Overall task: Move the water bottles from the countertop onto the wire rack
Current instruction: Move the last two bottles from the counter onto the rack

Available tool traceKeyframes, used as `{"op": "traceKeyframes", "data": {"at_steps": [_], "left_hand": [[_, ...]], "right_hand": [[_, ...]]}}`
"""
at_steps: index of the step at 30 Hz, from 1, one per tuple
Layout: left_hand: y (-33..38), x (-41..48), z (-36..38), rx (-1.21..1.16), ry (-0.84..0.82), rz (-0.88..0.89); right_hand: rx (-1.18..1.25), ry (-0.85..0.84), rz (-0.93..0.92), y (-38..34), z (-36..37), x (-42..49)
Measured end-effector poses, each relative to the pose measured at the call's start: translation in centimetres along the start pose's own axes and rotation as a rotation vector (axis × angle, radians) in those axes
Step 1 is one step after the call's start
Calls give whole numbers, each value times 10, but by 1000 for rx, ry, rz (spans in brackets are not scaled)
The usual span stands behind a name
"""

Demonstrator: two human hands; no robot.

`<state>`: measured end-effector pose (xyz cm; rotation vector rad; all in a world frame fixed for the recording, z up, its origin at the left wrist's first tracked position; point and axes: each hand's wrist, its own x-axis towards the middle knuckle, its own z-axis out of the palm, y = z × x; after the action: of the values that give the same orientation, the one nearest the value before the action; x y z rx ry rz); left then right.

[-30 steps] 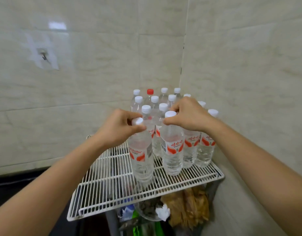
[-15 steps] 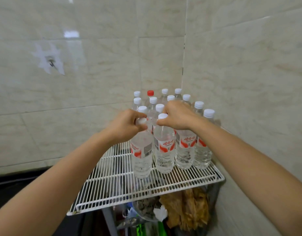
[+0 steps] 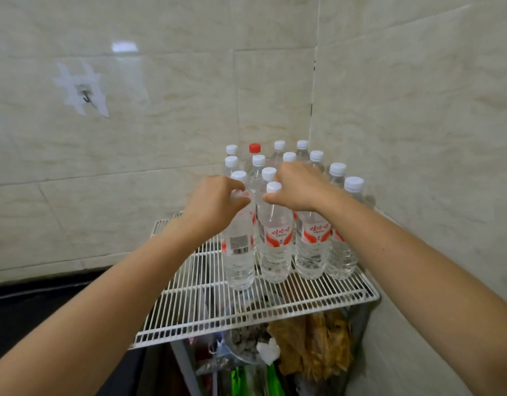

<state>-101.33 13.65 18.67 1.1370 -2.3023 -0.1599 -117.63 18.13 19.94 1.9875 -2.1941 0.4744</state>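
A white wire rack [image 3: 189, 307] stands in the tiled corner. Several clear water bottles with white caps and red labels are packed at its back right; one [image 3: 254, 148] has a red cap. My left hand [image 3: 215, 204] is closed around the neck and cap of the front-left bottle [image 3: 238, 252], which stands upright on the rack. My right hand [image 3: 298, 187] pinches the neck of the bottle beside it [image 3: 275, 241], just under its white cap, also upright on the wires.
Tiled walls close in behind and to the right of the rack. A wall hook [image 3: 86, 95] is stuck on the left wall. Under the rack lie bags and a bowl of dried goods [image 3: 309, 344]. A dark countertop edge [image 3: 32, 307] runs at lower left.
Both hands moved the two front bottles back toward the packed group and set them lower on the rack. The view shifted slightly.
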Motion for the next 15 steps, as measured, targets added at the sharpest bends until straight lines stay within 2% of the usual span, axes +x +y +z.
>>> {"op": "traceKeyframes", "data": {"at_steps": [6,15], "left_hand": [[-9,9,-9,-127,-173,26],[-10,12,-4,-207,-191,73]], "right_hand": [[7,35,-3,3,3,0],[55,37,36,8,3,3]]}}
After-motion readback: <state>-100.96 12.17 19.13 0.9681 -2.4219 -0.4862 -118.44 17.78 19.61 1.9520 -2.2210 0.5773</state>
